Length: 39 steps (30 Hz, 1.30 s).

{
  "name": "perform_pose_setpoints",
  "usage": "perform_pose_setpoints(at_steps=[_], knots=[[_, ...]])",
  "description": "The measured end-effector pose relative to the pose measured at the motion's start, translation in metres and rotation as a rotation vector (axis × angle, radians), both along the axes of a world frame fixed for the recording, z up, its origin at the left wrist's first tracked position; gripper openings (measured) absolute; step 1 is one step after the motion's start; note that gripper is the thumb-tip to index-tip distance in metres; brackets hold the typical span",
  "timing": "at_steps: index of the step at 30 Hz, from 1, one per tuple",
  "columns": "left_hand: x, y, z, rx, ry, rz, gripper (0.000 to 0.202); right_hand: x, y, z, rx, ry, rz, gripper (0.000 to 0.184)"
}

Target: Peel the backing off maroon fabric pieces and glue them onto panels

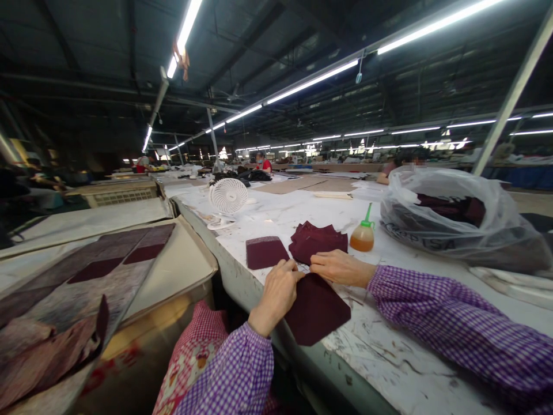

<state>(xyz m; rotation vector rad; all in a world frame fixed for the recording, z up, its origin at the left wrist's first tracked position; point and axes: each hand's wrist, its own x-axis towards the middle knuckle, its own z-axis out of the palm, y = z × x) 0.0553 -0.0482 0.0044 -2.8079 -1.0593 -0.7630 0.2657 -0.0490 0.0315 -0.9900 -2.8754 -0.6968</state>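
A dark maroon fabric piece (319,314) with cut corners lies at the table's near edge, part of it overhanging. My left hand (276,297) is closed on its upper left edge, fingers bent and thumb pressed in. From the other side, my right hand (339,267) pinches the top of the same piece, fingertips close to the left ones. Just beyond my hands sits a loose stack of maroon fabric pieces (317,236). Left of that stack, a squarish maroon fabric piece (265,253) lies flat. My fingers hide the gripped edge.
An oil bottle (362,237) with a green spout stands beyond my right hand. Farther right is a clear plastic bag (488,245) holding dark fabric. A white fan (228,196) stands farther back. Left of the white table (389,340), large fabric panels (116,248) cover a bin.
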Motion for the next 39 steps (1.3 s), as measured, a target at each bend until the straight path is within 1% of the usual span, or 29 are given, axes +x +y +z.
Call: perform_pose_setpoints(at_steps=[4,6,7,9,12,14,16,19,22,25,30,36,39], knots=[[0.000,-0.004,0.004,0.056,0.088,-0.006,0.029,0.007,-0.005,-0.002,0.046,-0.060,0.028,0.021],[0.000,-0.005,0.005,0.064,0.101,0.002,0.029,0.008,-0.009,0.001,0.034,-0.004,-0.015,0.023],[0.000,-0.005,0.005,0.065,0.099,0.006,0.028,0.007,-0.011,0.004,0.021,0.064,-0.042,0.024],[0.001,-0.005,0.005,0.062,0.093,0.012,0.027,0.001,-0.016,0.008,-0.054,0.232,-0.055,0.028],[0.001,-0.006,0.006,0.051,0.087,0.008,0.027,-0.011,-0.021,0.010,-0.245,0.410,-0.013,0.030],[-0.002,-0.006,0.005,0.033,0.060,-0.001,0.027,-0.017,-0.024,0.008,-0.337,0.457,-0.032,0.030],[-0.009,-0.006,0.004,-0.003,-0.004,-0.007,0.026,-0.019,-0.026,0.005,-0.387,0.501,-0.079,0.031],[-0.026,-0.006,-0.001,-0.070,-0.135,-0.023,0.025,-0.017,-0.026,0.003,-0.434,0.527,-0.111,0.030],[-0.043,-0.007,-0.007,-0.085,-0.228,-0.047,0.024,-0.015,-0.026,0.003,-0.448,0.489,-0.121,0.030],[-0.053,-0.009,-0.009,-0.083,-0.283,-0.049,0.024,-0.016,-0.026,0.004,-0.408,0.406,-0.111,0.032],[-0.055,-0.012,-0.010,-0.103,-0.333,-0.048,0.020,-0.022,-0.028,0.010,-0.316,0.195,-0.080,0.045],[-0.057,-0.009,-0.015,-0.134,-0.395,-0.079,0.019,-0.039,-0.030,0.025,-0.268,-0.029,-0.124,0.059],[-0.060,-0.007,-0.016,-0.157,-0.428,-0.105,0.019,-0.047,-0.030,0.033,-0.236,-0.109,-0.126,0.062]])
